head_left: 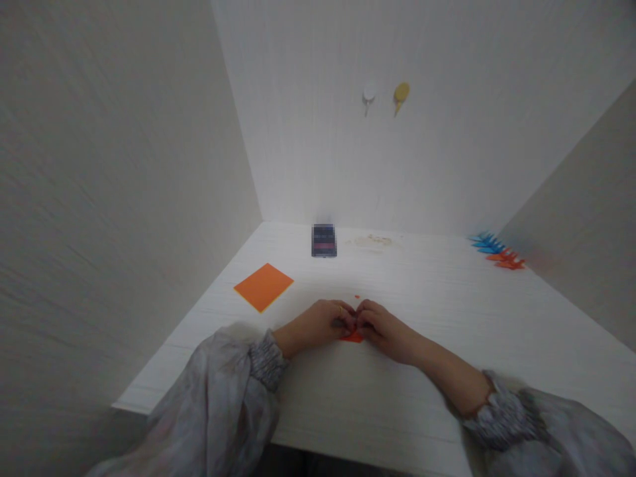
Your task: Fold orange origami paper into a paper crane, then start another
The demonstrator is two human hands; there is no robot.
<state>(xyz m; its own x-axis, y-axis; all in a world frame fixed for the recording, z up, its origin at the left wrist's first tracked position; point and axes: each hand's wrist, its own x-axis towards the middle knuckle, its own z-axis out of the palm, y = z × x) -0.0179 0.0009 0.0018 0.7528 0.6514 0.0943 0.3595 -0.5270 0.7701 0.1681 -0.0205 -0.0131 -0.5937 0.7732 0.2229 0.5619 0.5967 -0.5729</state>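
My left hand [322,322] and my right hand [380,327] meet at the middle of the white table [437,311], fingers curled and pressed together on a small folded orange paper [352,337]. Only a corner of that paper shows below the fingers, and a tiny orange tip pokes out above them. A flat orange paper square [263,286] lies to the left of my left hand, apart from it.
A small dark box [324,240] stands near the back wall. Several folded blue pieces [487,242] and orange pieces [507,260] lie at the back right. Two round hooks [385,95] hang on the back wall. Walls close in left and right.
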